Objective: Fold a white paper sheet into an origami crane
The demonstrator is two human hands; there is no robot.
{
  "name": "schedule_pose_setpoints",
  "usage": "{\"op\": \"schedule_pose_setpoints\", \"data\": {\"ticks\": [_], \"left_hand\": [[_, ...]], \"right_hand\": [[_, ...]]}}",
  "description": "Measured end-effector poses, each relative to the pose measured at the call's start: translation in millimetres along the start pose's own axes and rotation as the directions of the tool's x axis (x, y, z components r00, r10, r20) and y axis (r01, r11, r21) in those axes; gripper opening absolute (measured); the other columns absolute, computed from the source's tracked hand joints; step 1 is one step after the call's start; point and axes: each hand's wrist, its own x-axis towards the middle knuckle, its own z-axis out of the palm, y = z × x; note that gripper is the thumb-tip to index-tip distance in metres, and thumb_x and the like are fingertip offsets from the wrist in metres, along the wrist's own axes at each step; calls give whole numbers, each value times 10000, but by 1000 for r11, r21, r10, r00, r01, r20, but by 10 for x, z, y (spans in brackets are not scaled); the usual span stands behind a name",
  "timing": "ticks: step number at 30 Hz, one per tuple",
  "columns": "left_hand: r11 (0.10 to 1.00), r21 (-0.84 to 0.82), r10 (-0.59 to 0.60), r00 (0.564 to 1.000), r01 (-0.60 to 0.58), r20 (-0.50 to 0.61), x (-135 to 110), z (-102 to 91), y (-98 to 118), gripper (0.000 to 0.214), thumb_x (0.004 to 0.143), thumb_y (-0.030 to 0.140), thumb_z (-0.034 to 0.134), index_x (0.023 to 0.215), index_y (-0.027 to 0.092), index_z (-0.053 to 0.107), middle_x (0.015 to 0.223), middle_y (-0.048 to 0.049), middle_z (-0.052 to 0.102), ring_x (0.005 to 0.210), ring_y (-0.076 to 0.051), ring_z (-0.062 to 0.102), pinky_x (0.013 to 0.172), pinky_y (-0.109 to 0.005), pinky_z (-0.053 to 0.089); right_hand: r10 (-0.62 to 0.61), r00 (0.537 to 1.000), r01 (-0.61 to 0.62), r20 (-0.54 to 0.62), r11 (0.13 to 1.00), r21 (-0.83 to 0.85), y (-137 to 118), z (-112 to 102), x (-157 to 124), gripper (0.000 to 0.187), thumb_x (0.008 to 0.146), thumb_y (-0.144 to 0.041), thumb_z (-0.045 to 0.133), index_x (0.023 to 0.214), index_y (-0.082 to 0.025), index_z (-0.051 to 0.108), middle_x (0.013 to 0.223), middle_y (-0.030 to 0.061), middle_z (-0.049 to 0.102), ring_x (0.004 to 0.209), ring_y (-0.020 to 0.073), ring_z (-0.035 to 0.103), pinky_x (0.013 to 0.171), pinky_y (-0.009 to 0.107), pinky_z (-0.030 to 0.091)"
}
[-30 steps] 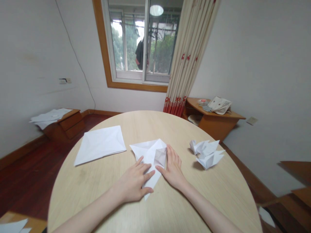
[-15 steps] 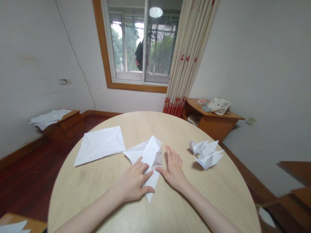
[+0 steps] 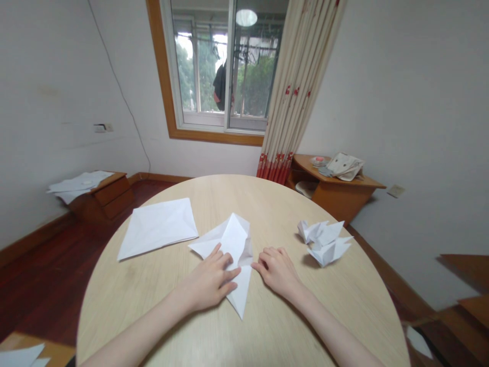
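Note:
A partly folded white sheet of paper (image 3: 234, 234) lies on the round table, its narrow point toward me and a raised crease along its right side. My left hand (image 3: 214, 278) rests flat across its middle with the fingers spread, pressing it to the tabletop. Beside the right edge is my right hand (image 3: 277, 270), its fingers curled in. The thumb tip of that hand is at the paper's edge, by the raised fold; whether it touches is hard to tell. Nothing shows inside the right hand.
A stack of white paper (image 3: 158, 229) lies at the left of the table (image 3: 252, 191). Folded paper figures (image 3: 326, 242) stand at the right. Behind are a wooden corner cabinet (image 3: 344, 191) holding a cloth bag (image 3: 345, 166), a curtain (image 3: 296, 92), and a low drawer unit (image 3: 112, 191).
My right hand has curled its fingers and shifted slightly right, off the paper's surface. The folded paper has turned a little, its near point swinging right. My left hand still presses it.

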Motion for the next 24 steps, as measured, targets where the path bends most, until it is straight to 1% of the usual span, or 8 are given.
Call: {"op": "schedule_pose_setpoints", "data": {"ticks": [4,11,16,21,24], "left_hand": [[1000,2,16,1000,-16,-21,-11,13,-8,325,888,224,524,1194,245,631,1039,-59,571,1079,-236,531,1143,-544,173],[1000,19,24,1000,-24,-14,-11,0,-10,348,872,211,525,1204,255,622,1049,-58,563,1079,-237,526,1136,-556,173],[999,40,-3,1000,2,27,-18,-29,3,349,877,221,529,1212,266,612,1073,-58,562,1089,-239,521,1132,-577,140],[1000,22,6,1000,-7,9,-22,-29,-3,340,887,240,522,1211,287,611,1064,-47,561,1087,-236,520,1134,-582,94],[1000,12,-1,1000,1,24,-21,-31,-7,348,878,230,531,1214,277,613,1074,-53,561,1101,-242,516,1135,-583,87]], "right_hand": [[6,999,-9,49,997,76,-29,19,8,256,887,-226,542,639,-180,582,706,5,609,720,161,564,692,278,332],[-62,991,38,119,980,195,-73,13,5,245,848,-187,562,603,-179,561,643,-29,588,636,126,523,689,260,335],[-118,979,77,165,969,235,-129,-34,-30,219,792,-149,592,580,-177,546,626,-42,573,634,119,516,691,259,324],[-173,966,117,191,956,270,-191,-68,-60,216,731,-87,586,547,-177,516,586,-60,536,625,109,505,686,253,314],[-215,957,152,197,945,291,-215,-81,-77,230,722,-88,582,532,-178,489,569,-68,524,635,107,502,684,254,305]]}}
